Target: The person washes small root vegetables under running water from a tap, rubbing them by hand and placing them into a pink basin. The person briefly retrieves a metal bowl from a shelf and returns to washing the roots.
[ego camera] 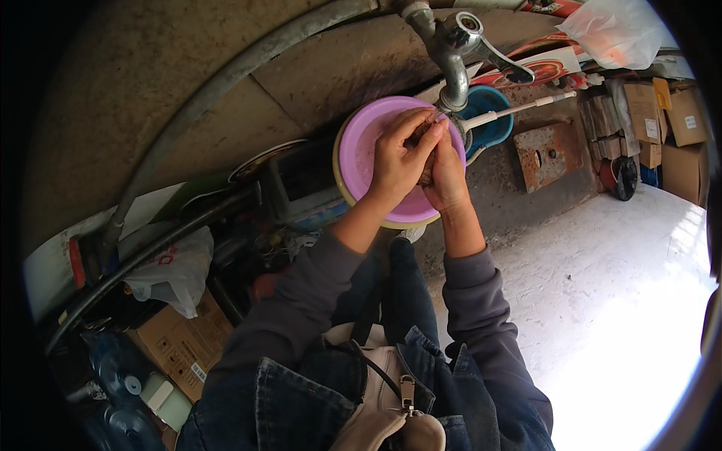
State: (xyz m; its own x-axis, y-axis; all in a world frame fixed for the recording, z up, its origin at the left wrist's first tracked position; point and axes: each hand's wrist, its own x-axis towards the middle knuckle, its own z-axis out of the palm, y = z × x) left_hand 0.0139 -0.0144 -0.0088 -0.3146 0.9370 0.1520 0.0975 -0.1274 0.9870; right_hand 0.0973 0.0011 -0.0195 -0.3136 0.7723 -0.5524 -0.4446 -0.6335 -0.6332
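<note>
Cupped together just below the metal tap (pixel 454 84), my left hand (pixel 399 155) and my right hand (pixel 449 169) hold a rough brown lump (pixel 427 169) between them. The fingers cover most of it, so I cannot tell what it is. A little water seems to meet the fingertips at the spout. Beneath the hands is a pink plastic basin (pixel 356 149), with a yellowish basin rim (pixel 339 169) showing around its lower left edge.
Right of the basin stands a blue bucket (pixel 491 121), crossed by a white-handled brush or mop (pixel 519 110). A rusty metal plate (pixel 550 157) lies on the floor. Cardboard boxes (pixel 683 163) stand far right. A grey hose (pixel 186 96) arcs along the wall; large plastic water bottles (pixel 121 389) lie lower left.
</note>
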